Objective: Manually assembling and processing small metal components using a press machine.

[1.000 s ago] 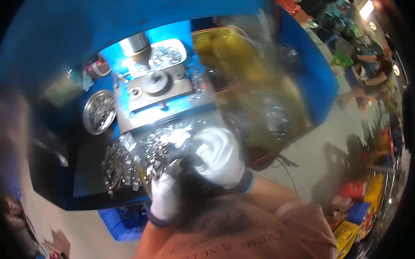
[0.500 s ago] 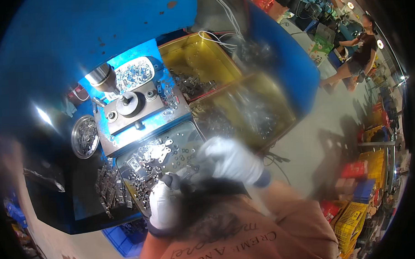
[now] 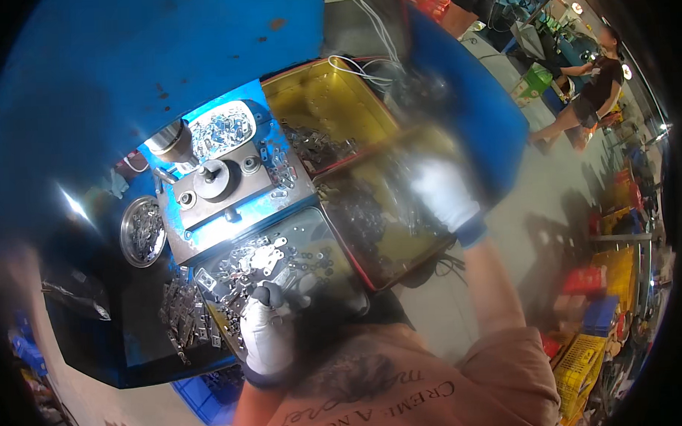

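My left hand (image 3: 264, 337), in a white glove with dark fingertips, is at the near edge of a grey tray (image 3: 349, 276) of small metal parts. Its fingers are curled together, and whatever they hold is hidden. Out to the right, my right hand (image 3: 444, 193), also gloved in white, is over the right-hand yellow bin (image 3: 403, 260). Motion smears its fingers, so I cannot tell whether they hold anything. Loose flat metal pieces (image 3: 264, 257) and small rings lie in the grey tray. Beyond it stands a press fixture (image 3: 224, 188) with a round metal disc under the press head (image 3: 172, 140).
A white tray (image 3: 224, 128) of small parts sits behind the fixture, and a round metal dish (image 3: 142, 231) of parts is on its left. Another yellow bin (image 3: 329, 89) is at the back. Metal strips (image 3: 185, 316) lie at left. A person (image 3: 599, 84) stands far right.
My right hand has moved from above the grey tray, away and to the right, over the right-hand yellow bin. My left hand has stayed almost in place.
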`<action>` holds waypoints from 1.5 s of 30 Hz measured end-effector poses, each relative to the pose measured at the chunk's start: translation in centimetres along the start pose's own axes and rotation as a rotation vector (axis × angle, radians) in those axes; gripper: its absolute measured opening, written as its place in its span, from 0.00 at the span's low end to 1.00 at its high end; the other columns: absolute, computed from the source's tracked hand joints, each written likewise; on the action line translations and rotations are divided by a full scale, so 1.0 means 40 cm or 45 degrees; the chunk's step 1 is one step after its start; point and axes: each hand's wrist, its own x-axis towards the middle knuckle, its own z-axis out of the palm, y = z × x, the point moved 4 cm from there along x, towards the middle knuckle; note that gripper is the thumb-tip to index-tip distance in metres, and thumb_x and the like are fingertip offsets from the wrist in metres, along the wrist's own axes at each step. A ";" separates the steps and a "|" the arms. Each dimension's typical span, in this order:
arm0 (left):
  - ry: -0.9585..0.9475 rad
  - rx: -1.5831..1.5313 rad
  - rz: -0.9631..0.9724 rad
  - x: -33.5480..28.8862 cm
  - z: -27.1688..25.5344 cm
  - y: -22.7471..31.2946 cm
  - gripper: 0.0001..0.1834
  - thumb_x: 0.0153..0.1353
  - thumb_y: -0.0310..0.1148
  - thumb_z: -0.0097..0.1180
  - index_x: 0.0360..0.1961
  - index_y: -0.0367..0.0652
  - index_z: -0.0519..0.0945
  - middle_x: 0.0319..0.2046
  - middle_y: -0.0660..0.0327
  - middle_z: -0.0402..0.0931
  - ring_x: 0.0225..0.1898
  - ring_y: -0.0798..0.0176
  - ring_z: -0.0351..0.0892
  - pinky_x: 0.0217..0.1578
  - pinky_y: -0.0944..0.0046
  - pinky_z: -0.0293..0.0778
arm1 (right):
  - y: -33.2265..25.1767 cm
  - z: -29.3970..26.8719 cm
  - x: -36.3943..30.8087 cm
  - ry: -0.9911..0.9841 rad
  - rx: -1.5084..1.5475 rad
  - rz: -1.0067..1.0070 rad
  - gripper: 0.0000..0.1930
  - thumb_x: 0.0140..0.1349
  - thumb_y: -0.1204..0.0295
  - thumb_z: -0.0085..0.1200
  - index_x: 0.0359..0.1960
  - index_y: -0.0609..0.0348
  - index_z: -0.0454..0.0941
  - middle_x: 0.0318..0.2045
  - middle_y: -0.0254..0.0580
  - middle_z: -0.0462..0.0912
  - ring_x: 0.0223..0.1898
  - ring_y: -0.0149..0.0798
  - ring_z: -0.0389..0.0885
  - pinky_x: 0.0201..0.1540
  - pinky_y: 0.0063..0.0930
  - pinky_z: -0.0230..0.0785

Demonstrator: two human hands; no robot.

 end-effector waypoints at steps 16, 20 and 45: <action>0.081 0.262 0.424 0.003 -0.024 0.032 0.19 0.69 0.46 0.40 0.32 0.41 0.73 0.25 0.64 0.69 0.30 0.67 0.70 0.41 0.65 0.69 | -0.416 -0.149 0.038 -0.005 2.172 0.306 0.15 0.59 0.81 0.45 0.49 0.68 0.70 0.35 0.42 0.78 0.33 0.29 0.74 0.39 0.22 0.69; 0.022 -0.006 0.345 0.013 -0.011 0.040 0.17 0.68 0.46 0.43 0.34 0.42 0.72 0.39 0.56 0.76 0.41 0.63 0.73 0.47 0.63 0.68 | -0.465 -0.187 0.041 0.310 2.011 0.189 0.14 0.64 0.79 0.43 0.50 0.69 0.70 0.35 0.42 0.78 0.35 0.31 0.75 0.40 0.23 0.70; -0.047 -0.135 0.415 0.010 -0.026 0.051 0.08 0.69 0.33 0.40 0.36 0.43 0.70 0.37 0.65 0.67 0.42 0.69 0.69 0.45 0.63 0.70 | -0.565 -0.190 0.102 -0.660 2.654 0.481 0.08 0.60 0.71 0.57 0.34 0.64 0.80 0.20 0.27 0.76 0.20 0.18 0.67 0.22 0.15 0.57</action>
